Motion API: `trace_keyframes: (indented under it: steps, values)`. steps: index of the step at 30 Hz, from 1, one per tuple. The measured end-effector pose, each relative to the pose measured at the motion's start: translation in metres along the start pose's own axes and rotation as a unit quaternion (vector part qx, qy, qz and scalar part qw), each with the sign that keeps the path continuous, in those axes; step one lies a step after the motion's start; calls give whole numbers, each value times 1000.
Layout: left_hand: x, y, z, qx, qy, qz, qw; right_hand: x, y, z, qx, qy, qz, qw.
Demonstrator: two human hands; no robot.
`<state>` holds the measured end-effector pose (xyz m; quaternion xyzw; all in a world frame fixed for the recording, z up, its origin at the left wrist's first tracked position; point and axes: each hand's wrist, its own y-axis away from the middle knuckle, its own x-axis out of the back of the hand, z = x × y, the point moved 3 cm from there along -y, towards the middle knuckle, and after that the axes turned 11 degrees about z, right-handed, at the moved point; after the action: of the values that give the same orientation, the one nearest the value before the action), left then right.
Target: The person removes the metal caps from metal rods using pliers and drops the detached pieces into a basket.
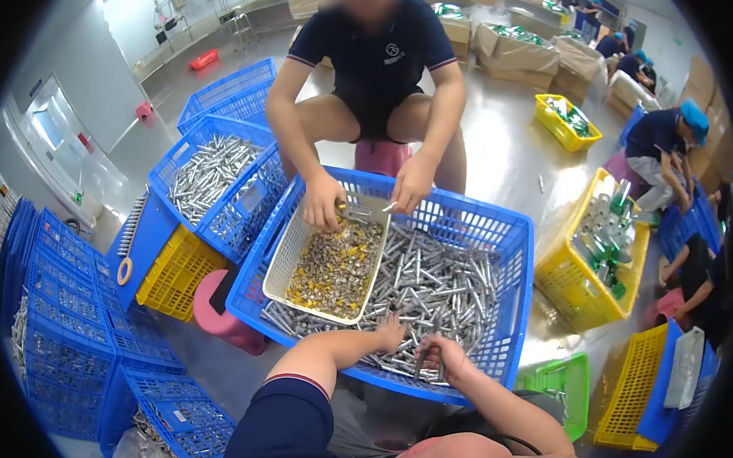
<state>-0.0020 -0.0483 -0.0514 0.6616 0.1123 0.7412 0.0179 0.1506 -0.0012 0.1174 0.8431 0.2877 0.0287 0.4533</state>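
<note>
My left hand (391, 333) reaches into a large blue crate (525, 259), fingers apart over a heap of slim silver metal tubes (437, 284). Just right of it, my right hand (447, 355) is closed around a dark tool (423, 358) that looks like pliers, held low over the tubes at the crate's near side. A cream basket (281, 258) sits in the crate on the left, holding many small metal and yellow parts (333, 268). Across from me, a co-worker's one hand (323, 202) dips into that basket; the other hand (414, 182) holds a small silver piece.
Blue crates of silver tubes (215, 175) stand at left, with stacked blue crates (64, 323) nearer. A pink stool (226, 313) is beside my crate. Yellow crates (574, 285) and a green basket (579, 390) are at right. Other people (664, 150) sit farther right.
</note>
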Motion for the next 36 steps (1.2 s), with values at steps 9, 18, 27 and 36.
trace_keyframes:
  steps: [9,18,27,36]
  values:
    - [-3,-10,-13,-6,23,57,998,-4,-6,16,9,81,-21,996]
    - [3,-24,-32,143,204,72,966,-4,-19,44,-43,163,-102,980]
    - [-18,-38,-16,366,528,115,758,-7,-14,36,43,52,7,998]
    - [-33,-71,-48,327,630,-19,704,-14,-27,34,8,165,-33,986]
